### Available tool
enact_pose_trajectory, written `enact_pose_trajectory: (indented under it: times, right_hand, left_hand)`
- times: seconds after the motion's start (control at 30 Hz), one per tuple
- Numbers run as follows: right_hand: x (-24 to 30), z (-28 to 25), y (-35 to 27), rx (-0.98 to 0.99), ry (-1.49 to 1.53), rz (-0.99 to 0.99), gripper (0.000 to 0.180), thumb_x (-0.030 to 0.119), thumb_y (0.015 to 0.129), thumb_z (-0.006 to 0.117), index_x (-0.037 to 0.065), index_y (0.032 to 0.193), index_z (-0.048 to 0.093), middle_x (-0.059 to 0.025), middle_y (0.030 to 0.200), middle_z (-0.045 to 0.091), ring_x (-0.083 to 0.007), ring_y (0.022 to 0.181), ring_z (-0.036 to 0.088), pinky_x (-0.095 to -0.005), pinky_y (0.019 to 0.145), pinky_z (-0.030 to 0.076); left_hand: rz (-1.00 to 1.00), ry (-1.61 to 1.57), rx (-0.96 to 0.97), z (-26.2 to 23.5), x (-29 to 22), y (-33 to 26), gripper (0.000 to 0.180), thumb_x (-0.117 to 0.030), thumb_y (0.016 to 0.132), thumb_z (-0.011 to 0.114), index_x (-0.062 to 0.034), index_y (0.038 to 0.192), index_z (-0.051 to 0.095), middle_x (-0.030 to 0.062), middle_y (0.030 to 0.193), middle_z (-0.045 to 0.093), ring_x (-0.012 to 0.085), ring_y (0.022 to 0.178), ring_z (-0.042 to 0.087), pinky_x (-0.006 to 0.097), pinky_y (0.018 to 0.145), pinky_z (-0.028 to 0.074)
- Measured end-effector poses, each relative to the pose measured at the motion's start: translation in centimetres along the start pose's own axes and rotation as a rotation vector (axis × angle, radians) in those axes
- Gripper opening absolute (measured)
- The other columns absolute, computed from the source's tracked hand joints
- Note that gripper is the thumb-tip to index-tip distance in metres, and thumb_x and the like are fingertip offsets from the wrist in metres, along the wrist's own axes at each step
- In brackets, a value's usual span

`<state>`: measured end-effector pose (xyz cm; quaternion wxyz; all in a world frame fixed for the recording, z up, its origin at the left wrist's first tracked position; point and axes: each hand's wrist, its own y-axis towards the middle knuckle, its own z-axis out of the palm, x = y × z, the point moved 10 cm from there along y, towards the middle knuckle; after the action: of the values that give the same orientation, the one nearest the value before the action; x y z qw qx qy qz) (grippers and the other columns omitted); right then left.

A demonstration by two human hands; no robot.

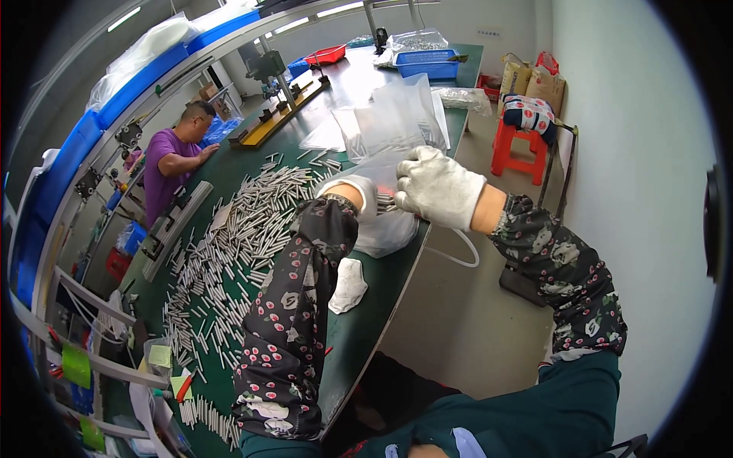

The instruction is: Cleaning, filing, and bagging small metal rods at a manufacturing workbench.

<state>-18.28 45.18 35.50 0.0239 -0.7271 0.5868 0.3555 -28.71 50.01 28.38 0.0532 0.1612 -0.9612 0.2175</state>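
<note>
Squinting at frame centre, we've got a clear bag (379, 165) between our slightly separated hands. Our right hand (441, 187) is clamped on its film; our left hand (366, 192) hides its own fingers, so can't tell its grip. Visible film slants up rightward, but folds obscure the long axis tbh.

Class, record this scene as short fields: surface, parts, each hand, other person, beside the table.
surface: green table
parts: metal rods, heaped loosely
left hand: white-gloved, mostly hidden by its wrist; grip unclear
right hand: white-gloved, fingers curled, apparently pinching clear plastic bag
other person: purple top, across table
beside table: red stool
</note>
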Motion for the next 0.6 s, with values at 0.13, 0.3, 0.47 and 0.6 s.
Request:
enact_pose_trajectory:
  times: [0.13,0.3,0.47,0.6]
  right_hand:
    - [0.0,-0.5,0.2,-0.021,0.057,0.004,0.009,0.02,0.068,0.053,0.013,0.067,0.059,0.0,0.069,0.059,-0.0164,0.081,0.056,-0.0296,0.076,0.041]
    - [-0.2,-0.6,0.5,-0.037,0.054,0.01,0.008,0.02,0.068,0.054,0.014,0.067,0.059,-0.0005,0.069,0.059,-0.0165,0.082,0.057,-0.0297,0.076,0.041]
    - [-0.9,0.3,0.4,0.015,0.096,0.032,0.007,0.018,0.065,0.056,0.013,0.068,0.059,-0.0019,0.071,0.059,-0.0172,0.082,0.056,-0.0303,0.076,0.041]
    - [-1.0,0.0,0.6,-0.065,0.136,0.031,0.008,0.016,0.065,0.056,0.011,0.07,0.059,-0.003,0.074,0.06,-0.0184,0.086,0.056,-0.0313,0.077,0.041]
  left_hand:
    - [0.023,-0.184,-0.056,1.0,0.5,2.1,0.038,-0.021,0.074,0.056,-0.0108,0.11,0.058,0.015,0.113,0.056,0.0287,0.105,0.054,0.037,0.087,0.045]
    - [-0.172,-0.079,-0.011,1.8,3.6,2.5,0.037,-0.022,0.074,0.056,-0.0082,0.108,0.06,0.0154,0.115,0.055,0.0282,0.106,0.053,0.038,0.087,0.044]
    - [-0.012,-0.068,-0.113,-0.9,0.5,0.1,0.034,-0.02,0.073,0.057,-0.0093,0.105,0.061,0.0146,0.106,0.059,0.0304,0.097,0.058,0.037,0.081,0.047]
    - [0.158,-0.356,-0.528,-3.1,0.4,-2.3,0.027,-0.017,0.073,0.063,-0.008,0.099,0.06,0.0132,0.091,0.062,0.0296,0.086,0.059,0.034,0.078,0.046]
